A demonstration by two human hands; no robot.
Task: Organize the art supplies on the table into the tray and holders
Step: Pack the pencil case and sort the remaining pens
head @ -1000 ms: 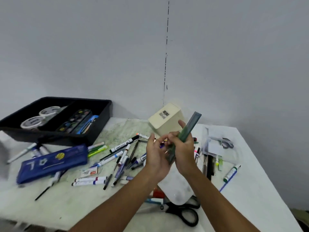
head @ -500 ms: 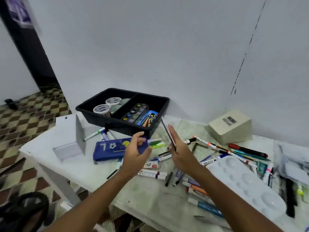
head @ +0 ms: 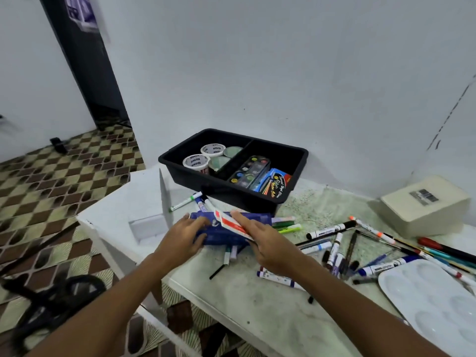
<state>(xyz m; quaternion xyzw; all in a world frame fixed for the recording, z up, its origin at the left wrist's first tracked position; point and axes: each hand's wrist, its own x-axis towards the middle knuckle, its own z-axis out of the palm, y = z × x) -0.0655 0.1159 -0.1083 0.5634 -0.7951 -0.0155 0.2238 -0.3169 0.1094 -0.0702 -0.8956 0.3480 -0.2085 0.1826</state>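
Two hands meet over a blue pencil case [head: 231, 231] lying on the desk [head: 257, 305]. Left hand [head: 184, 238] has its grip curled round the case's near-left end. Right hand [head: 268, 247] pinches a small red-and-white box [head: 230, 224], holding it just above the case. Beyond both grips sits the black tray [head: 298, 163]; markers [head: 332, 229] lie scattered right of the right grip.

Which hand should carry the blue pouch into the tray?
Left, probably. The left hand already grips the blue pouch at its end, while the right hand holds a red-and-white packet over it. The black tray lies just beyond.
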